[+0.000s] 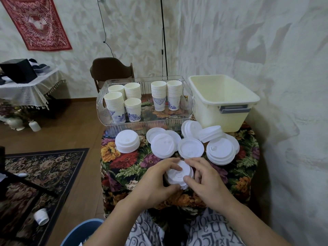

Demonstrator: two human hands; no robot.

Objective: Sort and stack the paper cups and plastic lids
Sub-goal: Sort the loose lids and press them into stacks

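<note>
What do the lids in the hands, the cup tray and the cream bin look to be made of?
Lid stack: thin matte white plastic, moulded rims.
Cup tray: clear rigid plastic, probably acrylic; ribbed walls show through.
Cream bin: opaque, slightly glossy plastic, grey handle.

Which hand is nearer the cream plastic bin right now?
Right. The right hand grips the held lid stack on the side below the cream bin. The left hand grips the stack's opposite side, farther from the bin.
</note>
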